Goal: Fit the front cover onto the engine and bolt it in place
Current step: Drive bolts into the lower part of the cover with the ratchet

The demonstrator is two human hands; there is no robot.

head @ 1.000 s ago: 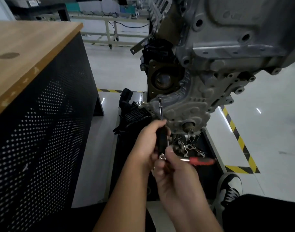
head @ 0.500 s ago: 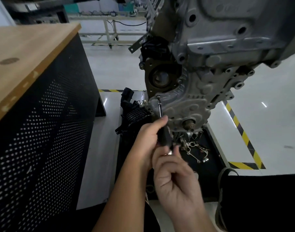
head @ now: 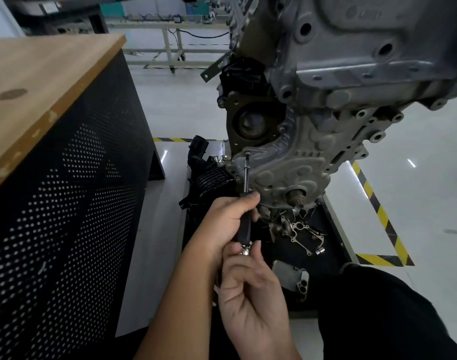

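Observation:
The grey cast front cover [head: 295, 162] sits against the engine [head: 352, 48], which hangs on a stand at the upper right. A driver [head: 245, 222] with a black handle and a thin steel shaft points up at a bolt [head: 247, 153] on the cover's left edge. My left hand [head: 227, 222] grips the black handle. Just below it, my right hand [head: 248, 289] pinches the shiny metal end of the handle with thumb and fingertips. The crank stub [head: 296, 197] sticks out low on the cover.
A black tray [head: 334, 245] under the engine holds loose metal brackets and parts, and a black plastic part [head: 209, 178] lies at its far left. A wood-topped cabinet [head: 53, 126] with perforated black sides stands close on the left. Yellow-black floor tape [head: 378, 211] runs on the right.
The red-handled tool seen by my right hand a second ago is out of sight. My right hand has turned at the driver's end. The view has shifted slightly down the engine.

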